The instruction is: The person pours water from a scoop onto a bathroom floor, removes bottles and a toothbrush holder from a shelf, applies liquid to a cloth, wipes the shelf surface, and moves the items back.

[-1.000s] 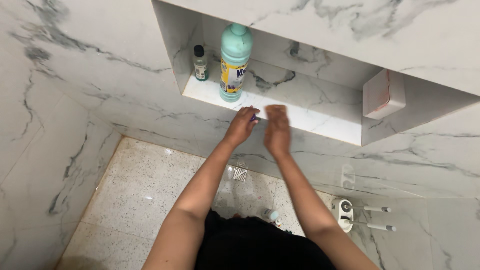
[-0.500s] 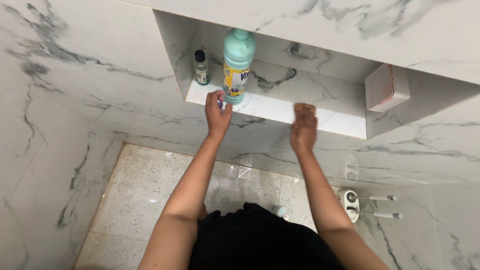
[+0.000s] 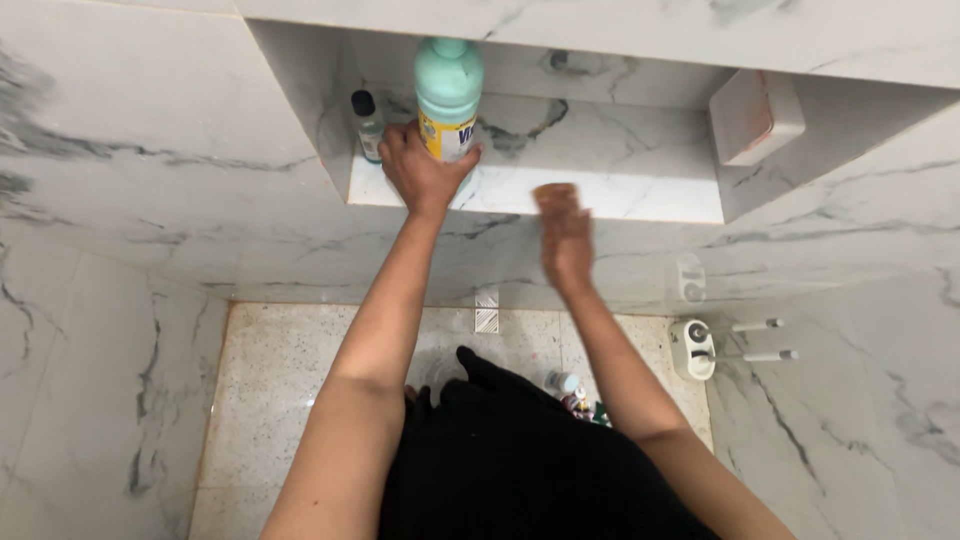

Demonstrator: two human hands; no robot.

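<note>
My left hand (image 3: 425,168) reaches into the marble wall niche (image 3: 600,200) and wraps around the lower part of a tall teal bottle (image 3: 449,85) with a yellow label, which stands upright at the niche's left end. My right hand (image 3: 563,228) hangs lower, just under the niche's front ledge, fingers loose and blurred, holding nothing that I can see. A small clear bottle with a black cap (image 3: 367,124) stands in the niche's left corner, just left of my left hand.
A white box with reddish stains (image 3: 757,115) sits at the niche's right end. Below are a speckled floor with a drain (image 3: 486,312), a white wall holder with two rods (image 3: 692,348), and small bottles on the floor (image 3: 572,388). Marble walls close in on both sides.
My left hand moved left and up from the niche's ledge to the teal bottle and closed around its base. My right hand shifted slightly and dropped below the ledge.
</note>
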